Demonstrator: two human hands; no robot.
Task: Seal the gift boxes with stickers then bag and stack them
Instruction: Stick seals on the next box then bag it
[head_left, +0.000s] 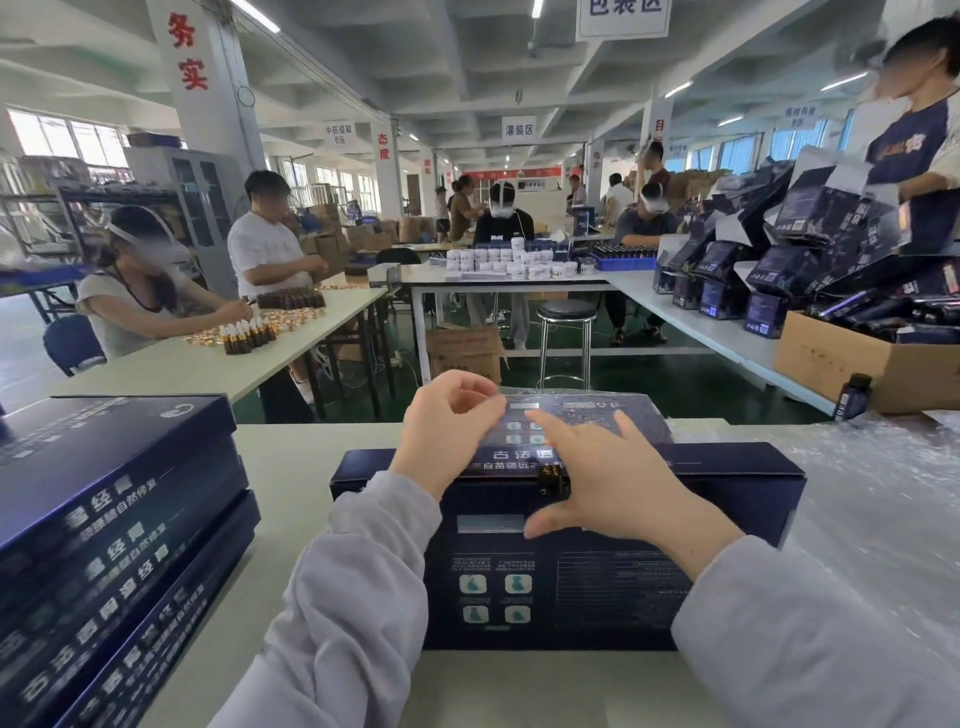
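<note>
gift box (561, 571) below right hand (608, 480), fingers spread; left hand (447, 423) curled beside.

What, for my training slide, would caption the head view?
Left hand curled and right hand spread over a dark blue gift box, stacked boxes at left.

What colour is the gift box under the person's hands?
The gift box is dark navy with pale text and icons; head view.
</note>
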